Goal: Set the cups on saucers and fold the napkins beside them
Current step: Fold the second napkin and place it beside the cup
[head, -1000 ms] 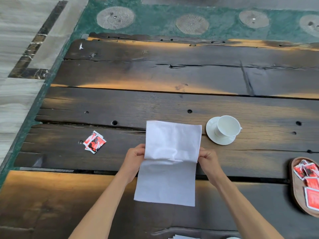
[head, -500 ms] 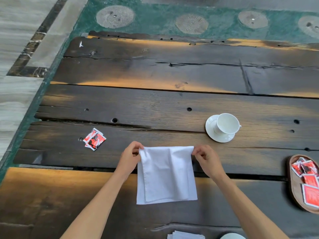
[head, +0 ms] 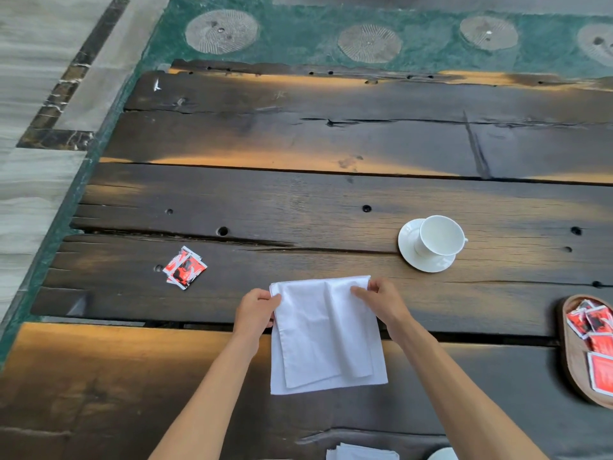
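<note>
The napkin [head: 326,336], white and folded over on itself so that 2 layers show, lies flat on the dark wooden table [head: 298,207], near its front edge and roughly in the middle of the view. The upper layer sits a little short of the lower one along the near and left edges. The left hand [head: 257,310] pinches the far left corner of the cloth between thumb and fingers. The right hand [head: 381,302] grips the far right corner the same way, its fingers curled over the top edge. Both hands are closed on the fabric, with the forearms reaching in from the bottom of the view.

Beyond the right hand, and apart from the cloth, a white cup [head: 439,235] stands upright on a white saucer [head: 426,260]. To the left of the napkin, 1 small cluster of red sachets [head: 184,267] lies on the planks. At the right edge a wooden tray [head: 565,353] holds more red sachets. A stack of white napkins [head: 361,453] shows at the bottom edge.
</note>
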A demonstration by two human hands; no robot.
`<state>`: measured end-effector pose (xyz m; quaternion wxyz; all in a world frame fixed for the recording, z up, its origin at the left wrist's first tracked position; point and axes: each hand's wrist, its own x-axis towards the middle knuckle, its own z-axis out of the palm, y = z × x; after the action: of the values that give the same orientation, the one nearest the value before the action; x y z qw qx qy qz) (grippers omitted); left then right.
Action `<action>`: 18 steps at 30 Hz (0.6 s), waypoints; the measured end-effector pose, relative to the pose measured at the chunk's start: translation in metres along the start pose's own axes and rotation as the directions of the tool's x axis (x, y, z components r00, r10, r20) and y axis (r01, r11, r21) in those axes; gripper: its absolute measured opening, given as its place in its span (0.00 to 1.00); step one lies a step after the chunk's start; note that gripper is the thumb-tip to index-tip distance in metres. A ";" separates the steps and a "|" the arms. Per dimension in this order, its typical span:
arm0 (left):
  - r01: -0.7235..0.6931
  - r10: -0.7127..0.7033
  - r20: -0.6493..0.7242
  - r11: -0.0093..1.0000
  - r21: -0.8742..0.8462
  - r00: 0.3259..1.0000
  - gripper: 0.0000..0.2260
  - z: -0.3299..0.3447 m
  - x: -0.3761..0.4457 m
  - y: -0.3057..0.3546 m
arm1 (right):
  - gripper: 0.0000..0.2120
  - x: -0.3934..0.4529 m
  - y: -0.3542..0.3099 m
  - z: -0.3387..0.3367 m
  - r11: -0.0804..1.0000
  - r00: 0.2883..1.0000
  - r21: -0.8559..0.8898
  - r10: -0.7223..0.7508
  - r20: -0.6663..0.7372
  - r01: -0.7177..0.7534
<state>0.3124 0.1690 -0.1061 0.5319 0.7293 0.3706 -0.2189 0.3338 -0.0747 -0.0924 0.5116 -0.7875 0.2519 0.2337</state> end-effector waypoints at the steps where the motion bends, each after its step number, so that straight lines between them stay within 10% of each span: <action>1: 0.008 -0.008 0.007 1.000 0.016 1.000 0.08 0.002 -0.002 0.000 | 0.17 -0.001 -0.001 0.001 1.000 1.000 0.012 0.004 -0.006 -0.004; 9: 0.036 -0.041 0.173 0.999 0.034 0.984 0.06 -0.001 -0.009 -0.013 | 0.10 -0.012 0.011 -0.010 0.993 0.994 0.069 0.096 0.057 -0.100; 18: -0.079 0.070 0.038 0.928 0.363 0.997 0.12 0.003 -0.006 -0.026 | 0.16 -0.019 0.038 -0.015 0.985 0.999 -0.174 0.012 -0.044 -0.020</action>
<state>0.2889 0.1686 -0.1186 0.3997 0.8261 0.2892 -0.2722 0.2964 -0.0985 -0.1014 0.4334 -0.8320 0.2478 0.2419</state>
